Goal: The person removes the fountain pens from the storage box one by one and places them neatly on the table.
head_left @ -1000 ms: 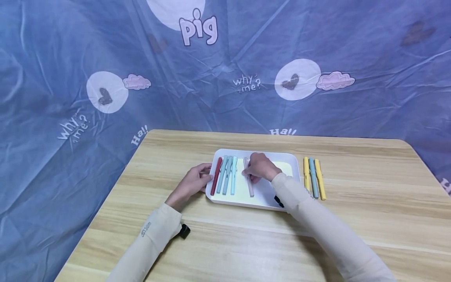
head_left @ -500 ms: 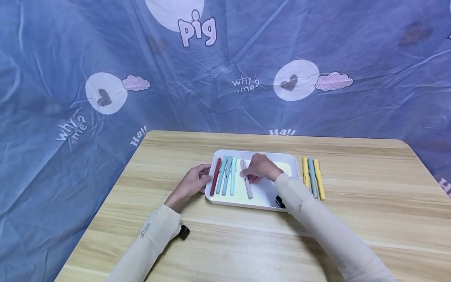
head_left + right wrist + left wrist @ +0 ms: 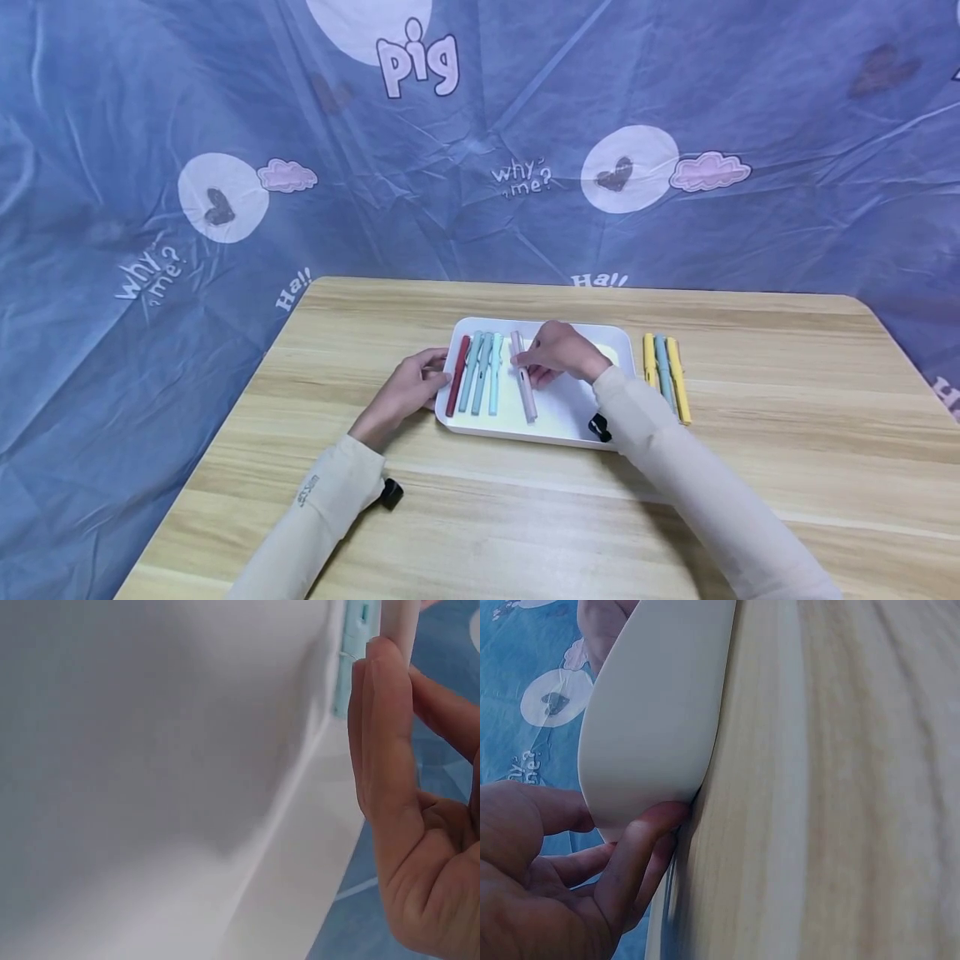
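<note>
My left hand (image 3: 408, 388) grips the left end of a white tray (image 3: 573, 408). In the left wrist view its thumb and fingers pinch the tray's wall (image 3: 656, 712). Over the middle of the tray, my right hand (image 3: 558, 352) pinches a pale pink-purple capped pen (image 3: 528, 398) between thumb and fingers. The pen slants slightly, its upper end farther from me. Left of it in the tray lie a red pen (image 3: 457, 379), two grey-blue pens (image 3: 482, 375) and a light aqua pen (image 3: 495, 377), side by side. The right wrist view shows only part of the held pen (image 3: 401, 626).
Right of the tray, a yellow pen (image 3: 649, 358), a blue-grey pen (image 3: 663, 367) and another yellow pen (image 3: 678, 379) lie on the wooden table (image 3: 780, 400), partly behind the right sleeve. A printed blue cloth (image 3: 480, 225) hangs behind the table.
My right hand has shifted the pink-purple pen a little to the left, toward the row of pens, and its far end now looks slightly raised. The left hand keeps its place on the tray.
</note>
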Available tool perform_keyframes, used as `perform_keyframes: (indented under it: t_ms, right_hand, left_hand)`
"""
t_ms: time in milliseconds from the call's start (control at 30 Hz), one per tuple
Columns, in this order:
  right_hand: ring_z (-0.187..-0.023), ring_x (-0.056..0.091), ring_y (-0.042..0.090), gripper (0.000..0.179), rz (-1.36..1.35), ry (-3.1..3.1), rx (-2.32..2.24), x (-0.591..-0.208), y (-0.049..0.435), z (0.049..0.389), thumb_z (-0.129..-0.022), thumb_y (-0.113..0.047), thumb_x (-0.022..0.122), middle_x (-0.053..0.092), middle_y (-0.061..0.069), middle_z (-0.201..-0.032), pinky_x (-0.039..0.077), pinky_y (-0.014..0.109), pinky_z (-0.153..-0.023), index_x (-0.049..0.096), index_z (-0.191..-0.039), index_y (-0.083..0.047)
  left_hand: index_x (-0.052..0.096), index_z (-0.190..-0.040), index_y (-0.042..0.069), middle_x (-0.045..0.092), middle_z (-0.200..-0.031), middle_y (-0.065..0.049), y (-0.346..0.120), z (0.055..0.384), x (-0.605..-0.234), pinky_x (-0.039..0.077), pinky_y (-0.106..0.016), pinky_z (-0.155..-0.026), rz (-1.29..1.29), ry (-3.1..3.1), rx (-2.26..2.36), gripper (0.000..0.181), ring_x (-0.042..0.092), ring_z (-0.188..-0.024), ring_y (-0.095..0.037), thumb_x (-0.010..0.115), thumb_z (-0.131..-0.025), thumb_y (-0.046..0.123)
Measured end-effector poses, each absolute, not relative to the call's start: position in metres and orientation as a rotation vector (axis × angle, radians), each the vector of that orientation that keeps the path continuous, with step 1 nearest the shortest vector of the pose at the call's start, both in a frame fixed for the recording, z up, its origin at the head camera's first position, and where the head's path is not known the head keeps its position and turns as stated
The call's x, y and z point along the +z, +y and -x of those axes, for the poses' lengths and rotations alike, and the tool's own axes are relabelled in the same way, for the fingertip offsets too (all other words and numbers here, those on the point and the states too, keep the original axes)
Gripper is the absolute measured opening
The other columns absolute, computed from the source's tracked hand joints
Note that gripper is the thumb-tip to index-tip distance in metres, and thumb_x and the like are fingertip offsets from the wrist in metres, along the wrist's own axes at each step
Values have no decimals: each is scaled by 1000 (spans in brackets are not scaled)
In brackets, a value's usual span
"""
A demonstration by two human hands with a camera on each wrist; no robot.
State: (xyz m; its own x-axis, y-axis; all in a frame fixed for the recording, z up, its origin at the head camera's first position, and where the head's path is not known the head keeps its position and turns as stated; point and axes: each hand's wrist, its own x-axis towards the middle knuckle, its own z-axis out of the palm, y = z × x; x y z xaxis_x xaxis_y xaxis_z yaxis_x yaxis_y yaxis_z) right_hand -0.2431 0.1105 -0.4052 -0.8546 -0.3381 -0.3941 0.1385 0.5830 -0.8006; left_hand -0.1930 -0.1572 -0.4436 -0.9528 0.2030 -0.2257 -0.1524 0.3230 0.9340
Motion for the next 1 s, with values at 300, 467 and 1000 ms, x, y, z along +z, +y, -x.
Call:
perform_keyframes:
  t_ms: [300, 467, 1000]
  right_hand:
    - [-65, 69, 14, 24, 169, 2284, -1327, -388, 124, 242, -97, -17, 75, 73, 11, -77, 65, 39, -74, 72, -90, 5]
    - [-69, 69, 14, 24, 149, 2261, -1384, -381, 133, 241, -98, -17, 74, 74, 11, -84, 65, 38, -77, 72, -97, 7]
    - [-76, 70, 14, 34, 128, 2245, -1574, -363, 175, 230, -98, -21, 75, 75, 7, -89, 64, 33, -81, 67, -111, 10]
  left_hand:
    - [47, -153, -1, 59, -138, -22, -156, 192, -443, 65, -37, -71, -29, 2300, 1655, 50, 67, -113, -32, 58, -104, 3]
    - [46, -153, -1, 58, -139, -23, -155, 191, -443, 65, -37, -71, -32, 2302, 1655, 51, 66, -114, -33, 57, -104, 2]
    - [46, -153, -1, 58, -139, -23, -156, 192, -444, 65, -37, -73, -31, 2296, 1655, 51, 66, -114, -33, 57, -104, 3]
